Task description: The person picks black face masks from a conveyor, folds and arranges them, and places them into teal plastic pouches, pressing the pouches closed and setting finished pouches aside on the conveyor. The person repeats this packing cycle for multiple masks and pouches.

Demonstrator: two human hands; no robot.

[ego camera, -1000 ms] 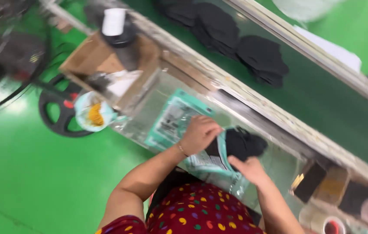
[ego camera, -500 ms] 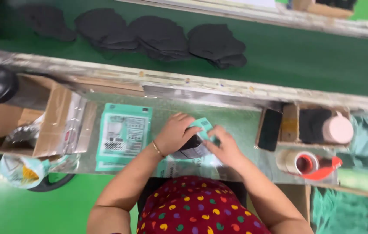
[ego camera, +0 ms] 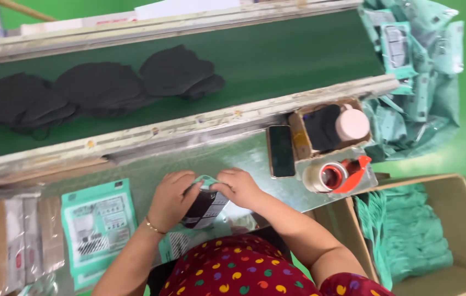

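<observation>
Left hand [ego camera: 170, 198]: fingers clamped on the left side of the pouch, thumb on top.
Right hand [ego camera: 238, 186]: fingers pinched on the pouch's top right corner, close against the left hand.
Pouch [ego camera: 204, 204]: teal with a dark panel, held between both hands just above the desk, near its front edge; whether its bottom touches the desk I cannot tell.
Desk [ego camera: 233, 156]: shiny metal, right under the pouch.
Flat packs [ego camera: 97, 225]: a teal printed stack left of the pouch, lying on the desk.
Phone [ego camera: 280, 151]: dark, face up, right of the pouch and a little beyond it.
Tape dispenser [ego camera: 336, 175]: red, right of the phone, near the desk's corner.
Carton [ego camera: 436, 230]: open, well right of the pouch, filled with teal packs.
Belt [ego camera: 277, 60]: green, beyond the pouch behind a worn rail.
Masks [ego camera: 101, 87]: black piles on the belt, far left of the pouch.
Risk: as I judge it, both grips sit at the pouch's upper edge, so uneven pressure could crease or skew it; a slip could drop it over the desk's front edge.
</observation>
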